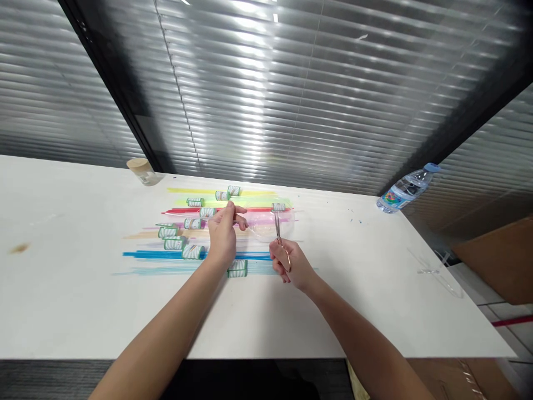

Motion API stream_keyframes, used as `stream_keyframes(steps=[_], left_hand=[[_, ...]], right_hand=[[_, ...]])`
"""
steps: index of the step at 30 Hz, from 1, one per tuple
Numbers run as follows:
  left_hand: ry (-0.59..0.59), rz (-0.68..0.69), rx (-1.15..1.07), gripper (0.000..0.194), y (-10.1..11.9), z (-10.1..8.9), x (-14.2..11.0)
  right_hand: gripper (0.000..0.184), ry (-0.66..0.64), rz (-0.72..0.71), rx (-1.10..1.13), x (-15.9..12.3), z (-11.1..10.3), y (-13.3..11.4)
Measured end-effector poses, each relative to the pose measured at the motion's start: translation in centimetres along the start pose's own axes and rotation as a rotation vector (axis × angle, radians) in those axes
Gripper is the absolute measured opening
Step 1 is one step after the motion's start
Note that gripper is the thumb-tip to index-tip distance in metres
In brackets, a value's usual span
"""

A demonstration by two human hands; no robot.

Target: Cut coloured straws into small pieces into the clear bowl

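My right hand [287, 261] grips a pair of scissors [277, 225] with rose-gold handles, its blades pointing away from me and close together. The tips reach a small roll [278, 206] with a white and green patterned wrap. My left hand [225, 230] is closed in a pinch over the coloured strands; what lies between its fingers is too thin to make out. Between the hands is a clear, see-through round thing [266, 226], its kind unclear. Beneath them lie bundles of red strands [187, 210], blue strands [154, 255] and pale blue strands [158, 271].
Several similar patterned rolls [192, 252] lie among the bundles on the white table [75, 278]. A tan-lidded container [142, 171] stands back left. A water bottle [406, 191] is at the right, behind a clear cord loop [435, 272]. Blinds [250, 100] rise behind the table.
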State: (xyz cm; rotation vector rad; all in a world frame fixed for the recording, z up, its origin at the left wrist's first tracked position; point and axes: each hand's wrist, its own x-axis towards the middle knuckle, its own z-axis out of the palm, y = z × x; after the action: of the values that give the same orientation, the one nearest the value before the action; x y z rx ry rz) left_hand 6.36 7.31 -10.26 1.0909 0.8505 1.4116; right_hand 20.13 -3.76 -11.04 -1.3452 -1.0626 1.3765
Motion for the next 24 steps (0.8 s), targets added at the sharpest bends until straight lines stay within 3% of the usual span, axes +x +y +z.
stream_keyframes(steps=[9,24], left_hand=[[-0.015,0.021,0.004,0.037,-0.08,-0.09,0.01],[-0.098,0.188,0.056,0.04,0.1,-0.09,-0.33]], right_hand=[[0.055,0.003,0.0,0.007,0.08,-0.07,0.04],[0.052,0.034,0.006,0.011,0.14,-0.16,-0.07]])
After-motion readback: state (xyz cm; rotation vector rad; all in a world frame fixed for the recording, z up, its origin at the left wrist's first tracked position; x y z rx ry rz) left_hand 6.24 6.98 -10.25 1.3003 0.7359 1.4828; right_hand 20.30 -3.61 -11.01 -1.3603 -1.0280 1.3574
